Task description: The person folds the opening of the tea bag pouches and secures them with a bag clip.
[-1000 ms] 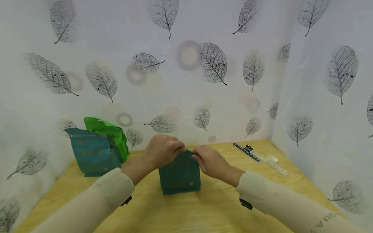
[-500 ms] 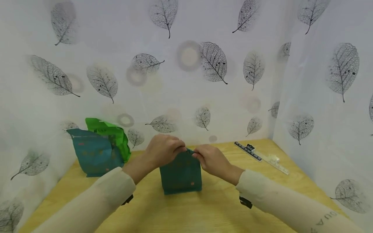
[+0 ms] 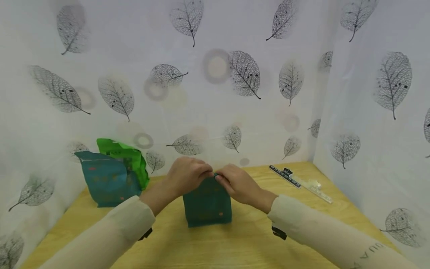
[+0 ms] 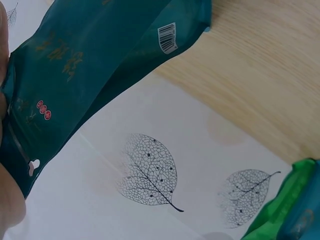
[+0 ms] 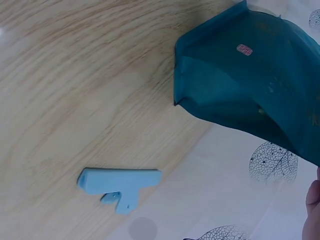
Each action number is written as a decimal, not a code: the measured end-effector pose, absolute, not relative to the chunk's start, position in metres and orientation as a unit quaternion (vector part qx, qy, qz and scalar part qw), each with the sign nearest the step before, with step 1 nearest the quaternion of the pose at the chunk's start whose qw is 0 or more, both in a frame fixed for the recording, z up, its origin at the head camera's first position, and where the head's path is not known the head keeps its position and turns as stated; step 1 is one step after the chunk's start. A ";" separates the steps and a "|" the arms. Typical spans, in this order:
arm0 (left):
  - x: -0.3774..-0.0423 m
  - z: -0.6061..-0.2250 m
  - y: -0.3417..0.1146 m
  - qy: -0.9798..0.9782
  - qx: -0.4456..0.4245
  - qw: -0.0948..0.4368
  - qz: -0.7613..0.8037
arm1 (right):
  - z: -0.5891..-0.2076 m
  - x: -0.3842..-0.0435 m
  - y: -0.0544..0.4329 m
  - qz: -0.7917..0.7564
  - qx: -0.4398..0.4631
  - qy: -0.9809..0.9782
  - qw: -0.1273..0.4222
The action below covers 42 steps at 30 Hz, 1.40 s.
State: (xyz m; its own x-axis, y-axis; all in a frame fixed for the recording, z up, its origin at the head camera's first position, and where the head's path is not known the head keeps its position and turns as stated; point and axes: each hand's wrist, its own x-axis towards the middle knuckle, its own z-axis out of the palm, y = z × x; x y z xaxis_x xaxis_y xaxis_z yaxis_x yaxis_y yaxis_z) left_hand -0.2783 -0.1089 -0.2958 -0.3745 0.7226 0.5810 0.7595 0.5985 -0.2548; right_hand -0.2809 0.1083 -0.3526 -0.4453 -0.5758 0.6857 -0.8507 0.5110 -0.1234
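Note:
A teal pouch bag with a small reddish mark stands upright on the table in the head view. My left hand pinches its top edge from the left. Close beside it, my right hand pinches the same edge, fingertips almost meeting the left ones. In the left wrist view the teal bag shows a barcode and a hole near its top, with part of the left hand at the frame's edge. The right wrist view has the bag's base and a sliver of the right hand.
On the wooden table, another teal bag and a green bag stand at the left. A black-and-white clip and a clear clip lie at the right. One light blue clip shows in the right wrist view.
My right hand has shifted slightly left along the bag's top, narrowing the gap to my left hand. The left hand keeps its grip, and the bag stays in place.

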 end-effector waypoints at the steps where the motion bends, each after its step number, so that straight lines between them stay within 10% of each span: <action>1: -0.279 -0.296 -0.110 -0.827 -0.448 0.338 -0.030 | -0.351 -0.281 0.107 0.234 0.436 -0.816 0.298; 33: -0.274 -0.283 -0.119 -0.879 -0.414 0.225 -0.078 | -0.368 -0.289 0.114 0.147 0.456 -0.754 0.449; 42: -0.276 -0.287 -0.122 -0.850 -0.446 0.262 -0.097 | -0.371 -0.292 0.120 0.138 0.460 -0.758 0.441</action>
